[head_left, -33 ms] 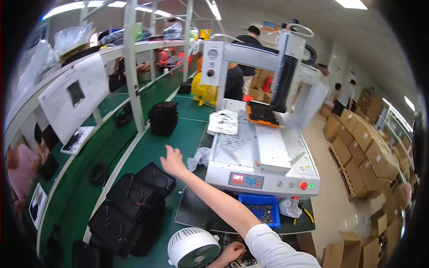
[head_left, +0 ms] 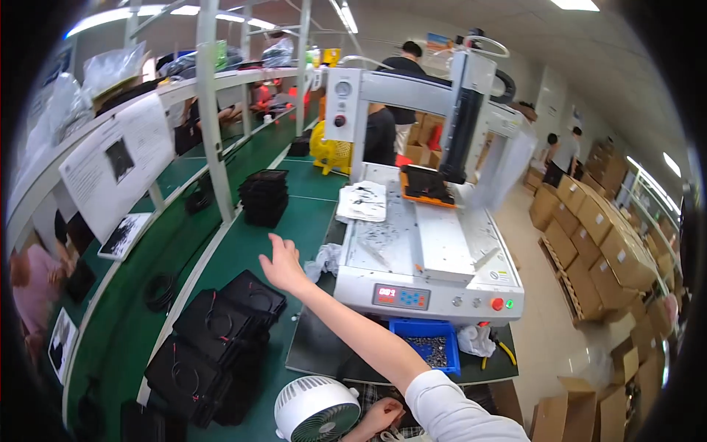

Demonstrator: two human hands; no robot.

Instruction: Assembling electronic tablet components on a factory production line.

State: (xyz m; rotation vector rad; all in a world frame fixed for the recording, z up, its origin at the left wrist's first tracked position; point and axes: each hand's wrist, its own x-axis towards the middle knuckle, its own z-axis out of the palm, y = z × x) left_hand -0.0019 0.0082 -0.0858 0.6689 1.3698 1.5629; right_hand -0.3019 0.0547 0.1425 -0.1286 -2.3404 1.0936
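Observation:
My right hand (head_left: pixel 282 265) reaches across above the green bench (head_left: pixel 311 210), fingers spread, holding nothing. Nearest to it are a pile of flat black cases (head_left: pixel 221 317) with thin wires on top, and a crumpled clear plastic bag (head_left: pixel 324 261). Farther back stands a stack of black trays (head_left: pixel 264 197). My left hand (head_left: pixel 383 416) is low by my lap, beside a white fan (head_left: pixel 318 409). Its fingers curl closed; whatever they may hold is hidden.
A white benchtop machine (head_left: pixel 434 295) carries an orange-edged fixture (head_left: pixel 427 186) and a stack of white sheets (head_left: pixel 361 202). Before it are a blue bin (head_left: pixel 455 357) of small parts and yellow-handled pliers (head_left: pixel 507 352). Cardboard boxes (head_left: pixel 589 228) line the right; other people work beyond.
The whole view has shifted slightly to the left. My right hand stays spread over the bench and my left hand stays by the fan.

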